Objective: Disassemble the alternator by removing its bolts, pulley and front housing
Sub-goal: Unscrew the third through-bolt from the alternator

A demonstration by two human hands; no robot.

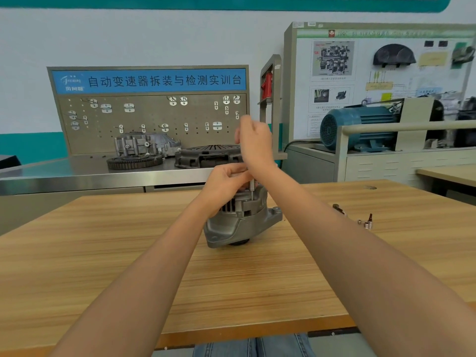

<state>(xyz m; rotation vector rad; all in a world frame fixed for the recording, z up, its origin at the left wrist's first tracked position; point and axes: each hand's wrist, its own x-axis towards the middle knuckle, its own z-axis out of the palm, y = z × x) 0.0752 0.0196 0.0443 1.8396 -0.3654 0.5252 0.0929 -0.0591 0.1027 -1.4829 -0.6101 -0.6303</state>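
A grey cast alternator point(239, 220) stands on the wooden table point(128, 253) with its pulley side down, dark pulley edge just visible beneath it. My left hand point(226, 181) rests on its top, fingers curled around the lower part of a thin metal tool shaft point(252, 189) that stands upright on the housing. My right hand point(253, 143) is raised above it, blurred, fingers curled around the upper end of the same tool. The tool's handle is hidden inside my fist.
Small sockets and bits point(365, 221) lie on the table to the right of the alternator. Behind the table is a steel bench with a clutch cover point(206, 155), a gear ring point(134, 161) and a pegboard. A blue motor point(358, 127) stands at the back right.
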